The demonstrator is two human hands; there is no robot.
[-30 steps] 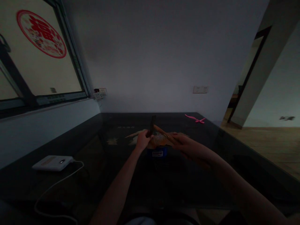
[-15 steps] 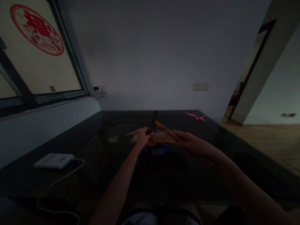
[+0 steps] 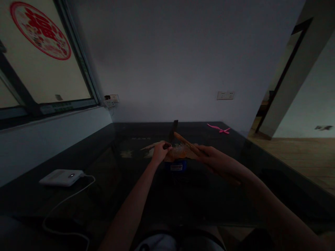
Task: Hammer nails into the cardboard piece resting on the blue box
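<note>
Head view: left hand closed round a dark, perhaps bladed tool; right hand grips a wooden stick pointing ten o'clock. Slipping could topple the blue tub.

Bare-armed on both sides: left forearm slim and long, uncovered all the way from the bottom edge to the wrist; right forearm likewise uncovered, broader in view towards the lower right corner. Ending in a small left grip and a right grip, both bare, finer detail lost in the dim light. Clothed at the bottom centre in a pale, whitish-grey garment, only a rounded patch of it showing at the very edge, with a darker band around it too dim to identify.
</note>
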